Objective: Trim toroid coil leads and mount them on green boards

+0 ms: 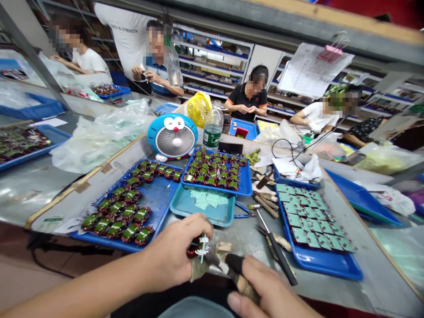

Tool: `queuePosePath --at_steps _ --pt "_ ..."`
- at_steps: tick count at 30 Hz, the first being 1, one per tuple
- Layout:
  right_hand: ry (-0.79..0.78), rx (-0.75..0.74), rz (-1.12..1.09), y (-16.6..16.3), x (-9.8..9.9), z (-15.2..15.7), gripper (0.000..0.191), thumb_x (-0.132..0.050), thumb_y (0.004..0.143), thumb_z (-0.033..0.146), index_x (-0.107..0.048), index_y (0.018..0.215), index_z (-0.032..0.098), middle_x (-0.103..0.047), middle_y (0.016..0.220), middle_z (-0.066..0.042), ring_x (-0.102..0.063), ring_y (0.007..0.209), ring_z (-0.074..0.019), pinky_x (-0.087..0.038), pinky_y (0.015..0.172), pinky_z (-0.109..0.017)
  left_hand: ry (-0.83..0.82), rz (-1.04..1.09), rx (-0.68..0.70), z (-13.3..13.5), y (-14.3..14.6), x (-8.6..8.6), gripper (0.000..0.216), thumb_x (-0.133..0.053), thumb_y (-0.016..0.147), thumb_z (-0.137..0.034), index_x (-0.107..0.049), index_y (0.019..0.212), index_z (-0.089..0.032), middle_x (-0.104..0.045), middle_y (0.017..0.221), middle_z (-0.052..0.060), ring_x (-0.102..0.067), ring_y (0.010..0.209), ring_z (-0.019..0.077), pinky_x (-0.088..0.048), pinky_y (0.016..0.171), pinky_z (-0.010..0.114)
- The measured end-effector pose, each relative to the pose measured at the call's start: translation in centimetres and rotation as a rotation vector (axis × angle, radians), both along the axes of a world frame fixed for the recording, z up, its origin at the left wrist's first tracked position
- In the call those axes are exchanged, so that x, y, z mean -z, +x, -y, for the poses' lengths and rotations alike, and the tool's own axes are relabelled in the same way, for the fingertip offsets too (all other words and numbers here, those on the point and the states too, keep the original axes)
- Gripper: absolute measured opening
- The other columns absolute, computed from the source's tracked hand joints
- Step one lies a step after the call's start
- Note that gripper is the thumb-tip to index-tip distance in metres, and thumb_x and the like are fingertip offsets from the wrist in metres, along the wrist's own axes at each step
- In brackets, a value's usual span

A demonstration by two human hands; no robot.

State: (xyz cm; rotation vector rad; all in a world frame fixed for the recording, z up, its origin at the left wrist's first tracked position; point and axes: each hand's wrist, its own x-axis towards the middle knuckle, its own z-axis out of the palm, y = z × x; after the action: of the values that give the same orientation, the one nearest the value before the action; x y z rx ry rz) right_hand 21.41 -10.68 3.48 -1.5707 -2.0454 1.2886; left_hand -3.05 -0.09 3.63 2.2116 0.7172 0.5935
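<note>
Copper coil with white pins, pinched by the left hand through patterned cloth; right hand curled on the same cloth, just beside. Beyond the coil: left, blue tray of green-wrapped coils; right, black-handled tool and tray of green squares.

A round blue cartoon-faced desk fan beside a plastic water bottle, behind a blue tray of green-taped coils

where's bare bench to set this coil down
Bare grey bench sits between the teal tray and the black-handled tool, and more lies right of the blue tray of green squares. The blue coil trays and tool pile are crowded.
</note>
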Motion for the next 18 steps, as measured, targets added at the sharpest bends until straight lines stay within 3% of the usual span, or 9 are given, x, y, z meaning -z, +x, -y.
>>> queuePosePath --at_steps 2,4,8,11,14,18 --pt "0.056 0.095 -0.075 -1.0 1.5 0.1 0.046 -0.062 0.097 0.035 -0.055 0.141 0.026 -0.064 0.136 -0.012 -0.06 0.125 -0.0293 -0.046 0.107 -0.041 -0.039 0.086 -0.083 0.3 0.3 1.0 0.031 -0.072 0.086 -0.018 -0.052 0.108 -0.026 -0.061 0.106 0.003 -0.061 0.093 0.0199 -0.048 0.082 0.03" --pt "0.092 0.15 -0.115 -1.8 2.9 0.1 0.052 -0.059 0.1 0.036 -0.046 0.15 0.026 -0.057 0.147 -0.013 -0.055 0.134 -0.0299 -0.043 0.113 -0.043 -0.06 0.15 -0.147 0.8 0.5 1.8 0.036 -0.067 0.089 -0.016 -0.049 0.118 -0.027 -0.06 0.114 0.005 -0.061 0.103 0.0223 -0.049 0.091 0.034" --pt "0.139 0.179 -0.105 -2.3 3.9 0.4 0.043 -0.056 0.1 0.034 -0.051 0.142 0.025 -0.063 0.135 -0.013 -0.061 0.123 -0.0293 -0.05 0.105 -0.043 -0.096 0.159 -0.24 1.6 0.8 2.1 0.032 -0.068 0.091 -0.024 -0.051 0.118 -0.026 -0.061 0.122 0.008 -0.06 0.112 0.0263 -0.048 0.097 0.038" --pt "0.2 0.197 -0.022 -1.7 3.5 0.6 0.026 -0.057 0.096 0.029 -0.061 0.121 0.024 -0.067 0.113 -0.01 -0.066 0.106 -0.0294 -0.054 0.092 -0.043 -0.258 0.062 -0.197 1.5 0.8 1.4 0.027 -0.068 0.091 -0.035 -0.054 0.112 -0.026 -0.067 0.102 0.002 -0.062 0.089 0.0213 -0.051 0.079 0.031" --pt "0.236 0.166 0.049 -1.2 2.9 0.5 0.017 -0.056 0.095 0.027 -0.06 0.111 0.023 -0.066 0.106 -0.01 -0.066 0.098 -0.028 -0.054 0.086 -0.041 -0.395 -0.024 -0.115 1.1 0.9 0.7 0.024 -0.069 0.091 -0.04 -0.056 0.104 -0.025 -0.063 0.079 -0.005 -0.054 0.067 0.0161 -0.045 0.062 0.025" --pt "0.295 0.093 0.177 -1.0 2.6 0.2 0.006 -0.057 0.094 0.023 -0.055 0.1 0.022 -0.066 0.098 -0.008 -0.065 0.09 -0.0256 -0.051 0.079 -0.037 -0.351 0.027 -0.17 1.1 1.9 0.4 0.023 -0.072 0.087 -0.039 -0.059 0.098 -0.023 -0.063 0.076 -0.005 -0.053 0.066 0.0149 -0.044 0.061 0.024"
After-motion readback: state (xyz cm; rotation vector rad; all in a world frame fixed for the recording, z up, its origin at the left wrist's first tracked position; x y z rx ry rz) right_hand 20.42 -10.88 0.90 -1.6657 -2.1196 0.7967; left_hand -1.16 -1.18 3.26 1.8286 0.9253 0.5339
